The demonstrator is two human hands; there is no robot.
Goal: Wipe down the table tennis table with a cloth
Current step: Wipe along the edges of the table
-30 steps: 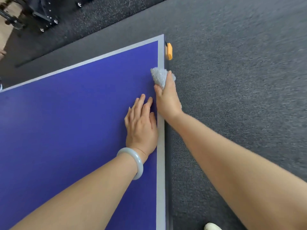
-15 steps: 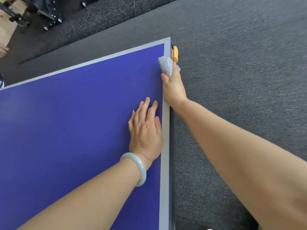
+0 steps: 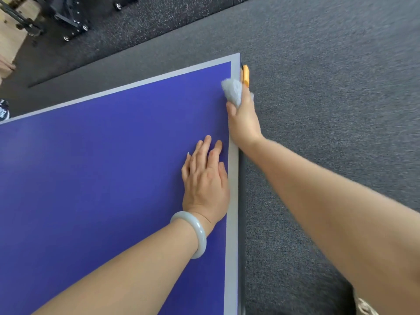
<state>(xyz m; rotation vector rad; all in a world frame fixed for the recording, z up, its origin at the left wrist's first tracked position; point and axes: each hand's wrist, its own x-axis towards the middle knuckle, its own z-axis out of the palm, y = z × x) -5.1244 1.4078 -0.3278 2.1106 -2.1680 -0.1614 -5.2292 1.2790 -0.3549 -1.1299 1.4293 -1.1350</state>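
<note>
While the left hand (image 3: pixel 205 178) lies flat, the right hand (image 3: pixel 244 120) grips a crumpled pale-grey cloth (image 3: pixel 233 90).

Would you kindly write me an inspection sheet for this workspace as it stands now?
Surface: blue table, grey border.
Job's things: grey cloth on the right border near the far corner.
Clutter: nothing seen.
Hands: right hand grips the cloth; left hand lies flat on the table, pale bracelet at its wrist.
Cables: nothing seen.
Surroundings: orange fitting on the table's side, grey carpet, black wheeled frame beyond.
</note>
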